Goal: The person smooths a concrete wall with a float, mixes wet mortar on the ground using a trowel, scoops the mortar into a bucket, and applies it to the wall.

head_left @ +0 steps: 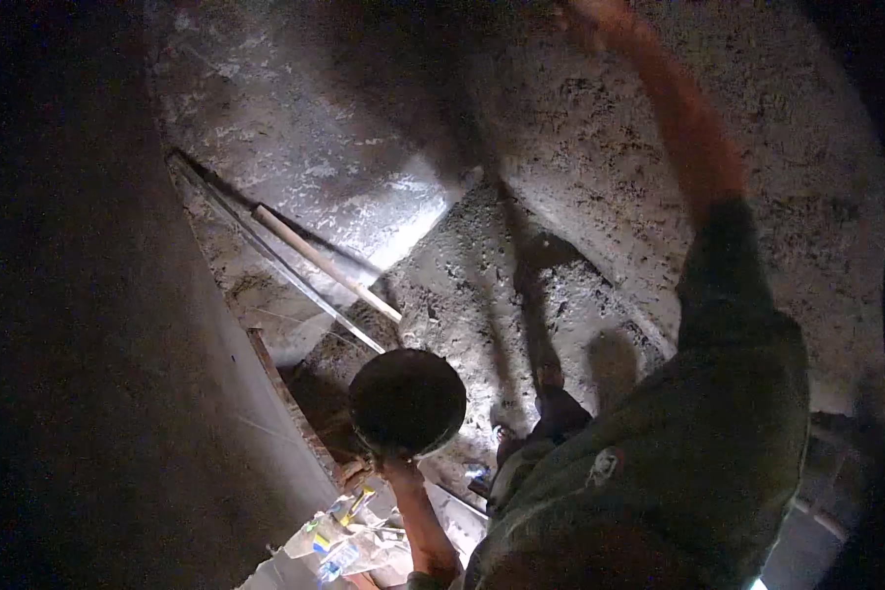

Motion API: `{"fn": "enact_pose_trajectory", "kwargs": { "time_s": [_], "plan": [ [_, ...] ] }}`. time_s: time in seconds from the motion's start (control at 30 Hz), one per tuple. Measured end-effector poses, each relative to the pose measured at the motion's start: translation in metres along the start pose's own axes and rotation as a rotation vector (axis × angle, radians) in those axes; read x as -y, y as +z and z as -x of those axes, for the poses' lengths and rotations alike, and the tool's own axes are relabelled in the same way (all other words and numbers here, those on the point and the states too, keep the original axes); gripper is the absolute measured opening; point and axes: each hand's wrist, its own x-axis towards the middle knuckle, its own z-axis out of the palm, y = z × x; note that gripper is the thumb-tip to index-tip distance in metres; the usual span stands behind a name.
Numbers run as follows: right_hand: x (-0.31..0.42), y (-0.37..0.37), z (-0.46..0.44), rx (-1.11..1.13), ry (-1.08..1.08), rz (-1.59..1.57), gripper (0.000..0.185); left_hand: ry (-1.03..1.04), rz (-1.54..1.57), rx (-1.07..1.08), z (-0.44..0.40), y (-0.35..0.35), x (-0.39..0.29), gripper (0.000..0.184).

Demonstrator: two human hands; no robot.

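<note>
My left hand [395,468] grips the near rim of a dark round pan [407,401], low in the middle of the head view. The inside of the pan is too dark to show what it contains. My right arm is raised along the rough wall [796,167], with my right hand [598,22] at the top edge of the view. Blur hides its fingers, and I cannot make out whether it holds anything.
A wooden pole [324,261] and a long straight metal bar [280,264] lean at the left. Rough grey rubble or mortar [462,265] covers the corner floor. Paper and plastic litter [339,551] lies at the bottom. A smooth pale surface [256,423] rises on the left.
</note>
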Motion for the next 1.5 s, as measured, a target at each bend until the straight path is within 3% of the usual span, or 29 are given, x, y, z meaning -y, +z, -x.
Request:
{"fn": "enact_pose_trajectory", "kwargs": {
  "time_s": [0.07, 0.17, 0.23, 0.33, 0.4, 0.43, 0.5, 0.63, 0.7, 0.77, 0.8, 0.87, 0.9, 0.93, 0.97, 1.0, 1.03, 1.1, 1.17, 1.2, 1.27, 1.33, 1.4, 1.47, 1.5],
  "plan": [
    [0.019, -0.032, 0.025, -0.213, -0.055, 0.006, 0.026, -0.065, -0.045, 0.115, -0.019, -0.019, 0.015, 0.017],
    [0.084, -0.035, 0.106, -0.254, -0.212, 0.071, 0.028, -0.037, -0.181, 0.273, -0.067, -0.034, 0.056, 0.022],
    [0.134, -0.007, 0.177, -0.027, -0.312, 0.194, 0.030, 0.024, -0.281, 0.320, -0.057, -0.031, 0.050, 0.026],
    [0.205, 0.007, 0.277, 0.767, -0.653, 0.347, 0.030, -0.019, 0.047, 0.486, -0.012, 0.029, 0.006, 0.037],
    [0.181, 0.110, 0.330, 0.459, -0.984, 0.366, 0.022, -0.097, 0.004, 0.574, -0.022, 0.032, 0.015, 0.046],
    [0.191, 0.112, 0.341, 0.458, -0.981, 0.367, 0.022, -0.097, 0.003, 0.577, -0.012, 0.038, 0.008, 0.046],
    [0.214, 0.111, 0.360, 0.419, -0.769, 0.255, 0.018, 0.037, 0.222, 0.659, 0.024, 0.052, -0.014, 0.047],
    [0.267, 0.065, 0.394, 0.658, -0.852, 0.572, 0.017, -0.001, 0.067, 0.644, 0.039, 0.053, -0.027, 0.046],
    [0.248, 0.067, 0.392, 0.491, -0.823, 0.375, 0.014, 0.065, -0.015, 0.727, 0.025, 0.045, -0.011, 0.047],
    [0.265, 0.019, 0.377, 0.540, -0.576, 0.367, 0.014, 0.034, -0.020, 0.721, 0.049, 0.042, -0.041, 0.049],
    [0.248, 0.021, 0.365, 0.549, -0.579, 0.369, 0.014, 0.004, -0.026, 0.704, 0.058, 0.045, -0.051, 0.050],
    [0.212, 0.051, 0.377, 0.200, -0.771, 0.250, 0.018, 0.159, 0.107, 0.786, 0.044, 0.057, -0.030, 0.049],
    [0.255, 0.008, 0.379, 0.716, -0.626, 0.516, 0.019, 0.190, 0.151, 0.880, 0.059, 0.050, -0.043, 0.049],
    [0.240, 0.047, 0.378, 0.797, -0.809, 0.651, 0.020, 0.220, 0.053, 0.888, 0.037, 0.052, -0.026, 0.051],
    [0.247, 0.055, 0.385, 0.850, -0.851, 0.708, 0.022, 0.372, -0.076, 0.836, 0.050, 0.052, -0.040, 0.051],
    [0.254, 0.062, 0.391, 0.904, -0.895, 0.762, 0.024, 0.247, -0.108, 0.834, 0.051, 0.052, -0.049, 0.050],
    [0.283, 0.033, 0.393, 1.081, -0.528, 0.540, 0.027, 0.116, -0.139, 0.836, 0.050, 0.052, -0.049, 0.050],
    [0.239, 0.096, 0.400, 0.954, -0.084, -0.080, 0.029, 0.191, 0.056, 0.842, 0.041, 0.061, -0.035, 0.046],
    [0.231, 0.096, 0.399, 0.862, -0.097, -0.243, 0.030, 0.211, 0.094, 0.806, 0.026, 0.069, -0.035, 0.047],
    [0.224, 0.098, 0.397, 0.730, -0.394, 0.013, 0.032, 0.164, 0.063, 0.787, 0.018, 0.071, -0.041, 0.043],
    [0.217, 0.107, 0.383, 0.565, -0.695, 0.246, 0.033, 0.133, 0.022, 0.746, 0.008, 0.084, -0.049, 0.039],
    [0.208, 0.092, 0.372, 0.638, -0.362, -0.057, 0.034, 0.102, 0.020, 0.702, 0.012, 0.105, -0.052, 0.037],
    [0.174, 0.162, 0.358, 0.404, -0.225, 0.257, 0.027, 0.093, 0.043, 0.699, -0.001, 0.132, -0.041, 0.034],
    [0.152, 0.163, 0.314, 0.778, -0.379, 0.022, 0.026, 0.081, 0.055, 0.690, -0.028, 0.142, -0.028, 0.031],
    [0.145, 0.156, 0.294, 0.762, -0.383, 0.025, 0.026, 0.008, 0.060, 0.690, -0.048, 0.145, -0.020, 0.028]
  ]
}}
